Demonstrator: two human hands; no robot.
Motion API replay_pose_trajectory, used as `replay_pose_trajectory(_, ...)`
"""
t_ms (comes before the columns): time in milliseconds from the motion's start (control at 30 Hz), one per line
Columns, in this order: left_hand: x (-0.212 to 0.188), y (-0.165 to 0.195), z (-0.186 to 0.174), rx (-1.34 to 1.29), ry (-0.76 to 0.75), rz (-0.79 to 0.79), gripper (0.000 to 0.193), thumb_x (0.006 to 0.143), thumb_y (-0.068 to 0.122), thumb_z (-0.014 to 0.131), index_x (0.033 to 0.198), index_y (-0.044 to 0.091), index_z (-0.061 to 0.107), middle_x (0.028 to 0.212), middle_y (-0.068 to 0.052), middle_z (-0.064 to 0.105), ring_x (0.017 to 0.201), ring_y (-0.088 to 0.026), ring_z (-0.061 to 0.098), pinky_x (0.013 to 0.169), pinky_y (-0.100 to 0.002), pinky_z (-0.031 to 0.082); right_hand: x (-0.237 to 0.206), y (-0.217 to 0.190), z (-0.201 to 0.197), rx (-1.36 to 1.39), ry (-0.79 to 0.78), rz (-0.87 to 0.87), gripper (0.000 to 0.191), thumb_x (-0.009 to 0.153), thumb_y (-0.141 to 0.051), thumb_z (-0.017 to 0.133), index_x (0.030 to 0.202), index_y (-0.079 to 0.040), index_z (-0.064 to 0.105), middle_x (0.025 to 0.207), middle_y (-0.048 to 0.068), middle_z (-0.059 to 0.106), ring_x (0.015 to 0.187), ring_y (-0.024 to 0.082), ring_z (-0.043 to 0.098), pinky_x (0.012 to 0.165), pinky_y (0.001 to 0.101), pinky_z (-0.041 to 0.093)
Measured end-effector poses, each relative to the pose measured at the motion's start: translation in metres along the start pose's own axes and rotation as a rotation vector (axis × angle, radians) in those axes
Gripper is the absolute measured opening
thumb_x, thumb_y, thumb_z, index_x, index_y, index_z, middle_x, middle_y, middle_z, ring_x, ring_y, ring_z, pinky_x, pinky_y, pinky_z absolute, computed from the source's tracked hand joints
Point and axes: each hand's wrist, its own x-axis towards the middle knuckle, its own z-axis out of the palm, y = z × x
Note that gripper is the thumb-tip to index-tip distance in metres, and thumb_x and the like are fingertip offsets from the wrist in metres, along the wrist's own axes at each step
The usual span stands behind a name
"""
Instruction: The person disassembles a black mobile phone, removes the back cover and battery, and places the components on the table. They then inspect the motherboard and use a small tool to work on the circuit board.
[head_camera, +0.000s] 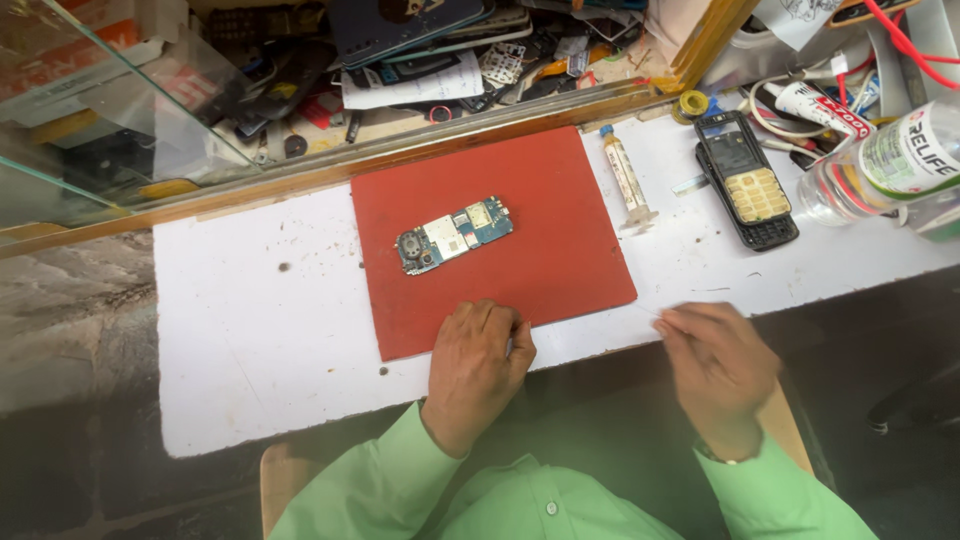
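A small blue phone circuit board (454, 234) lies on a red mat (560, 190) on the white worktop (250, 330). My left hand (478, 365) rests at the mat's near edge with its fingers curled under, holding nothing I can see. My right hand (716, 362), blurred, is at the worktop's front edge right of the mat, fingers closed; whether it holds something thin I cannot tell. Both sleeves are light green.
A syringe of paste (627, 180) lies right of the mat. Beyond it are an open black keypad phone shell (748, 182), a clear plastic bottle (880, 165), a tube and cables. A glass case (120, 110) and a tray of phone parts (420, 50) stand behind.
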Motion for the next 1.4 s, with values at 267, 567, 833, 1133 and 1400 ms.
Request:
replay_pose_trajectory(267, 0.001, 0.0, -0.001, -0.003, -0.016, 0.011, 0.015, 0.085, 0.008, 0.073, 0.086, 0.005, 0.059, 0.08, -0.009, 0.059, 0.076, -0.029, 0.056, 0.069, -0.043, 0.046, 0.026, -0.024, 0.038, -0.256, -0.151, -0.145, 0.018, 0.087, 0.002, 0.075, 0.105, -0.002, 0.075, 0.097, 0.01, 0.072, 0.085, 0.026, 0.066, 0.075, 0.0344, 0.054)
replay_pose_trajectory(567, -0.002, 0.0, 0.0, -0.007, -0.019, 0.023, 0.016, 0.085, 0.008, 0.074, 0.086, 0.005, 0.059, 0.078, -0.01, 0.058, 0.072, -0.029, 0.056, 0.067, -0.043, 0.047, 0.025, -0.027, 0.054, -0.154, -0.109, -0.1, 0.017, 0.085, 0.002, 0.075, 0.101, -0.003, 0.075, 0.089, 0.008, 0.065, 0.082, 0.022, 0.064, 0.07, 0.033, 0.052)
replay_pose_trajectory(833, -0.001, 0.0, 0.001, 0.008, 0.001, 0.05, 0.017, 0.084, 0.006, 0.074, 0.086, 0.005, 0.057, 0.076, -0.01, 0.056, 0.07, -0.029, 0.056, 0.065, -0.043, 0.048, 0.024, -0.022, 0.06, -0.166, -0.118, -0.14, 0.016, 0.081, 0.003, 0.077, 0.096, -0.003, 0.075, 0.085, 0.006, 0.065, 0.078, 0.021, 0.063, 0.068, 0.0329, 0.051)
replay_pose_trajectory(1133, 0.0, 0.0, 0.0, 0.002, 0.0, 0.052, 0.019, 0.083, 0.005, 0.075, 0.086, 0.005, 0.056, 0.075, -0.009, 0.053, 0.069, -0.028, 0.054, 0.063, -0.042, 0.047, 0.025, -0.017, 0.063, -0.188, -0.134, -0.184, 0.018, 0.079, 0.003, 0.078, 0.095, -0.003, 0.075, 0.084, 0.005, 0.066, 0.075, 0.022, 0.06, 0.067, 0.0349, 0.048)
replay_pose_trajectory(1400, 0.001, -0.001, -0.001, -0.002, -0.008, 0.055, 0.019, 0.084, 0.005, 0.074, 0.086, 0.004, 0.056, 0.077, -0.011, 0.053, 0.07, -0.029, 0.055, 0.064, -0.043, 0.048, 0.026, -0.018, 0.064, -0.206, -0.134, -0.173, 0.018, 0.078, 0.004, 0.077, 0.094, -0.004, 0.075, 0.083, 0.005, 0.065, 0.075, 0.022, 0.06, 0.068, 0.0347, 0.047)
